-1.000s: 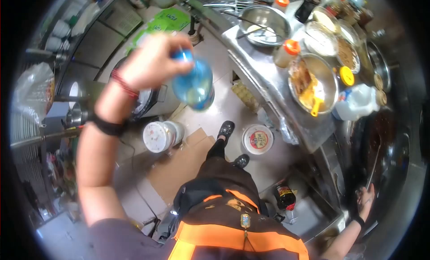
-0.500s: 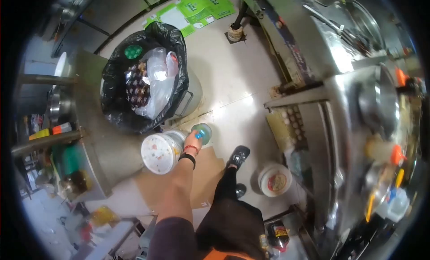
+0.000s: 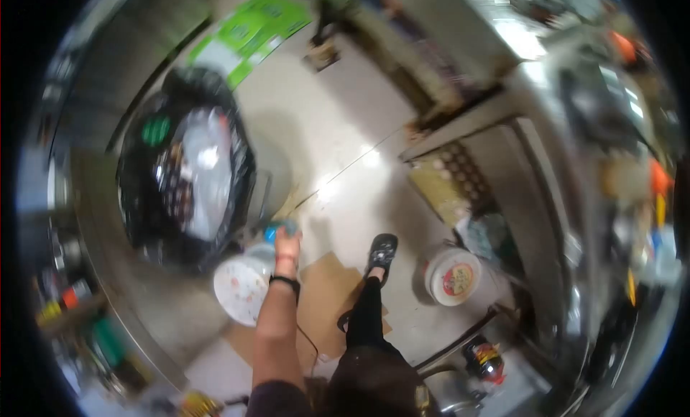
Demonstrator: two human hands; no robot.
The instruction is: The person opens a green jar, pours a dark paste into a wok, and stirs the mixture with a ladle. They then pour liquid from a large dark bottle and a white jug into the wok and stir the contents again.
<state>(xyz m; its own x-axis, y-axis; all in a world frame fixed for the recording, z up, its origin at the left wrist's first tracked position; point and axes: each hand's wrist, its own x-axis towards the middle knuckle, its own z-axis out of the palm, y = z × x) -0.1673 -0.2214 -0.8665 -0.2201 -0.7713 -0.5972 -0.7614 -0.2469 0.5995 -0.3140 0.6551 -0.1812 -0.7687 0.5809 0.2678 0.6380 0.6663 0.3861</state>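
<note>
My left hand (image 3: 287,243), with a red bracelet and a black wristband, reaches down and forward. Its fingers are closed on a translucent blue-green container (image 3: 290,224) that has a bright blue part; motion blur and the hand hide much of its shape. Just left of the wrist is a white bucket with a speckled lid (image 3: 237,291), and a second pale tub (image 3: 260,255) shows partly behind it. Beyond the hand stands a bin lined with a black bag (image 3: 241,165), with clear plastic and a dark patterned wrapper in it. My right hand is out of view.
Flattened cardboard (image 3: 327,295) lies on the tiled floor by my foot (image 3: 383,252). To the right are a lidded white tub (image 3: 454,277), an egg tray (image 3: 463,173) and a steel counter (image 3: 535,79). Green flattened boxes (image 3: 255,29) lie at the far side.
The view has shifted, so the bin and buckets sit further left. My left hand has come nearer the bin's base with the container. One foot has moved.
</note>
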